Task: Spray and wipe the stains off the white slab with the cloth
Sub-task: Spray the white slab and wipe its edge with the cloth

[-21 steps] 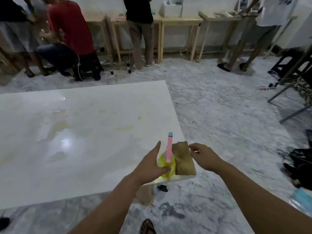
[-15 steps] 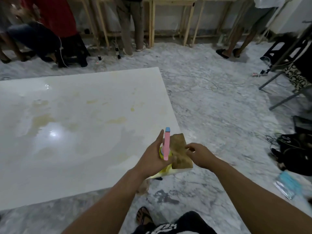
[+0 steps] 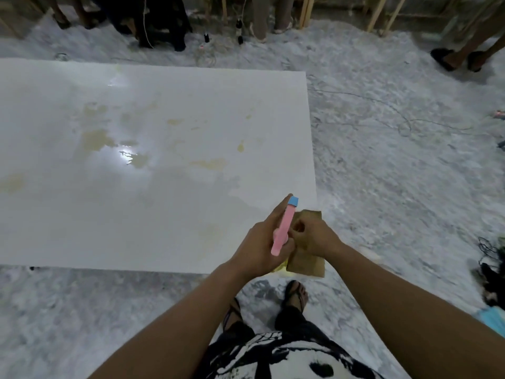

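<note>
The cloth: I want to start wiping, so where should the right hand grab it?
Grip the cloth at its bare near-right corner, coming from the right. The left hand and spray bottle block its left edge, and the right hand already rests on it.

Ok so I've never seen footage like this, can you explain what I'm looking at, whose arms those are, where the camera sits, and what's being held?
No machine here: the camera sits on a person's head, looking down at their own two bare arms. Their left hand grips a spray bottle with a pink head and a blue nozzle; its yellow body is mostly hidden. Their right hand holds a brown cloth beside it. Ahead lies a large white slab on the marble floor, marked with yellowish stains. Their sandalled feet show below, and other people's legs stand at the far wall.
</note>
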